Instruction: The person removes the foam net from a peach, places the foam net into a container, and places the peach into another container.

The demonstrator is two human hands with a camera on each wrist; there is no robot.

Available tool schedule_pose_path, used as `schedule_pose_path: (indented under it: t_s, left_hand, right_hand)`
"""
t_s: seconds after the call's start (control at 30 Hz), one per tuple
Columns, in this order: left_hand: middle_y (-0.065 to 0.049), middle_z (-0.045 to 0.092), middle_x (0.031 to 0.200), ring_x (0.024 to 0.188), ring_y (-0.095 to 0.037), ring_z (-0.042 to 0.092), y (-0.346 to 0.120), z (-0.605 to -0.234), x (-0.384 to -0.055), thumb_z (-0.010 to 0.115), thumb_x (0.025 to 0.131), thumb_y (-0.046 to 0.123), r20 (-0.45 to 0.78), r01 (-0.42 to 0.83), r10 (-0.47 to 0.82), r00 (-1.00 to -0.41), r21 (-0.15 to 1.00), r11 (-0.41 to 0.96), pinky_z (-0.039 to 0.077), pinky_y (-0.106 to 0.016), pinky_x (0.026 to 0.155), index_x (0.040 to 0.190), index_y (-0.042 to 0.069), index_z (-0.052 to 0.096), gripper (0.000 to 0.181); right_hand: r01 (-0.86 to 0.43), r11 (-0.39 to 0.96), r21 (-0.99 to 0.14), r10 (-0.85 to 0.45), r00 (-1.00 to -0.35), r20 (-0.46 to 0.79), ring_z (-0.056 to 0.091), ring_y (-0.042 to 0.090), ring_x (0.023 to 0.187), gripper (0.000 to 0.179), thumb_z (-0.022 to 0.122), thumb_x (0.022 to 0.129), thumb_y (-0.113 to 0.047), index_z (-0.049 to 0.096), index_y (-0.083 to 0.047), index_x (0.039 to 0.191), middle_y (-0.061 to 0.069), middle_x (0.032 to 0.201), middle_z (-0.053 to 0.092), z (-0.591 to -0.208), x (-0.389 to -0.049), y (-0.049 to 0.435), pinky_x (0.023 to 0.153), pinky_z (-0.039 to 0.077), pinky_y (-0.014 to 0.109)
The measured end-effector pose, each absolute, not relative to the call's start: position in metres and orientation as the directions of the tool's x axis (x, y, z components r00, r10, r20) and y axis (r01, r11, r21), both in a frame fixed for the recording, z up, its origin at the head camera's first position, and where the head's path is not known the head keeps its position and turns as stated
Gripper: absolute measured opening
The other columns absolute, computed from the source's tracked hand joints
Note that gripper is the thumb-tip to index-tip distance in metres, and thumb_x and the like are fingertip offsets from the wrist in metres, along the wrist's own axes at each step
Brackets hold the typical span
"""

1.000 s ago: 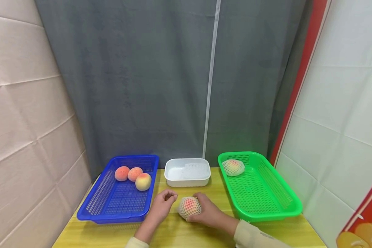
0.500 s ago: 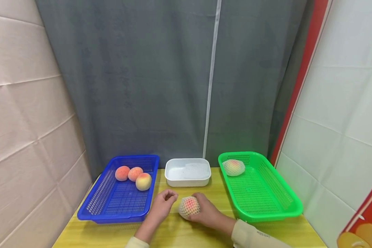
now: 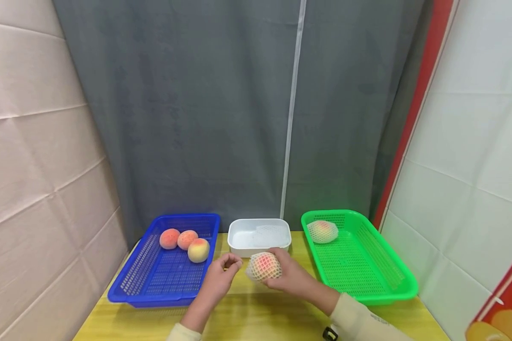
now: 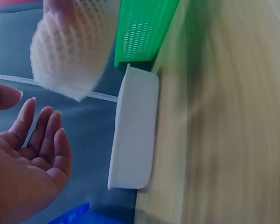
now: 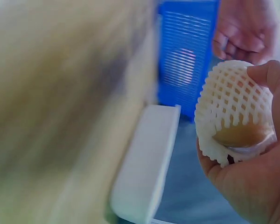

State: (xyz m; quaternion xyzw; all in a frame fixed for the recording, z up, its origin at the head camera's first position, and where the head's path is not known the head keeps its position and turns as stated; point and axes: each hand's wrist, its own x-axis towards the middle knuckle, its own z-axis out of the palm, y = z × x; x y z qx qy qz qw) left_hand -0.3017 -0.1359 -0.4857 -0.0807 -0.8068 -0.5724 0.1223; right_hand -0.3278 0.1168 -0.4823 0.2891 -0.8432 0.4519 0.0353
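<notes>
My right hand (image 3: 293,275) grips a peach (image 3: 266,266) wrapped in a white foam net sleeve, raised above the table. In the right wrist view, the net (image 5: 228,93) covers most of the fruit, and bare peach (image 5: 242,135) shows at its near end. My left hand (image 3: 222,275) is just left of the wrapped peach, apart from it, its fingers loosely curled around nothing. The left wrist view shows that left hand (image 4: 32,158) with relaxed fingers below the netted peach (image 4: 74,51).
A blue basket (image 3: 153,299) with several bare peaches (image 3: 198,250) stands at left. Behind the hands is a white tray (image 3: 259,252) holding foam nets (image 3: 269,235). At right, a green basket (image 3: 367,298) contains one netted peach (image 3: 323,231). A grey curtain (image 3: 196,118) hangs behind.
My right hand has lifted the netted peach up and slightly to the right, from near the table toward the white tray. The left hand has shifted slightly, staying empty.
</notes>
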Motion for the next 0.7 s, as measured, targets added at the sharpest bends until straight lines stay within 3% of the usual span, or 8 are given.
schedule_pose_path:
  t_s: [0.2,0.5,0.7]
  left_hand:
    - [-0.002,0.071,0.092,0.088,-0.014,0.062,-0.142,-0.48,-0.305,0.074,0.104,0.014,0.325,0.306,-0.006,-0.946,0.896,0.322,0.051,-0.028,0.078,0.106,0.001,0.077,0.013]
    - [-0.002,0.077,0.102,0.094,-0.013,0.07,-0.144,-0.47,-0.306,0.079,0.103,0.013,0.352,0.361,0.081,-0.932,0.894,0.265,0.056,-0.028,0.084,0.11,0.007,0.078,0.009]
    - [-0.006,0.078,0.109,0.099,-0.015,0.072,-0.145,-0.466,-0.308,0.081,0.101,0.009,0.464,0.502,0.202,-0.862,0.834,0.228,0.058,-0.03,0.089,0.114,0.01,0.078,0.013]
  right_hand:
    - [-0.549,0.407,-0.73,-0.473,-0.81,0.345,0.064,0.019,0.112,0.075,0.094,0.084,-0.023,0.056,-0.007,0.147,0.007,0.132,0.064,-0.45,-0.324,0.126,0.095,0.057,0.035]
    - [-0.57,0.385,-0.726,-0.513,-0.786,0.345,0.066,0.019,0.111,0.073,0.091,0.089,-0.026,0.055,-0.012,0.151,0.005,0.131,0.066,-0.427,-0.323,0.136,0.092,0.058,0.034]
    - [-0.588,0.349,-0.73,-0.558,-0.756,0.342,0.067,0.019,0.112,0.071,0.092,0.09,-0.025,0.057,-0.015,0.15,0.002,0.13,0.068,-0.426,-0.323,0.138,0.095,0.058,0.035]
